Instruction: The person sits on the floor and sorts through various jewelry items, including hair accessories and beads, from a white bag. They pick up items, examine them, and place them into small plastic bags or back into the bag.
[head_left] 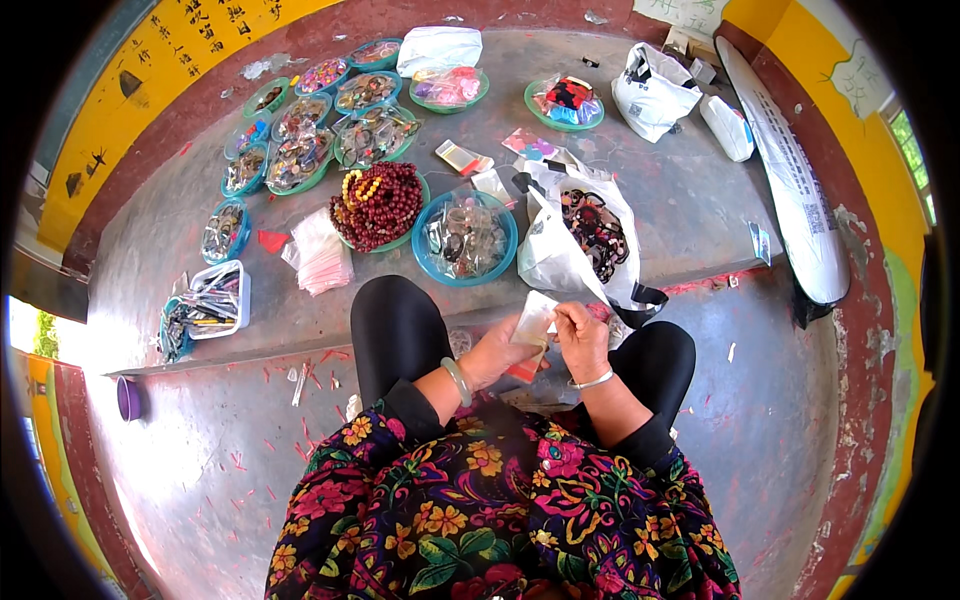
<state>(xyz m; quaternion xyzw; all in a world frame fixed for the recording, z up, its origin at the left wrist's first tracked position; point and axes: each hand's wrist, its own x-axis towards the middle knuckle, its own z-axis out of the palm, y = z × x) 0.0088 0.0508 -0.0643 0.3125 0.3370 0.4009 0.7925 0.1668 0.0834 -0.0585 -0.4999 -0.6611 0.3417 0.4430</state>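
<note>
My left hand (492, 358) is closed round a flat, pale plastic packet (534, 320) with an orange-red lower end, held above my lap between my knees. The fingers of my right hand (583, 345) pinch together at the packet's upper right edge; the fingertips are partly hidden. Just beyond my hands stands an open white bag (552, 250) full of dark beaded bands (595, 232). To its left is a blue basket (420, 255) of small clear-wrapped pieces (466, 235). Similar flat packets (463, 158) lie farther back.
Dark red bead strings (385, 210) fill a basket left of centre, near a stack of pink-white plastic sleeves (322, 252). Several baskets of trinkets stand behind. A white tray of pens (243, 300) sits near the ledge's left edge; a long white roll (790, 180) leans at right.
</note>
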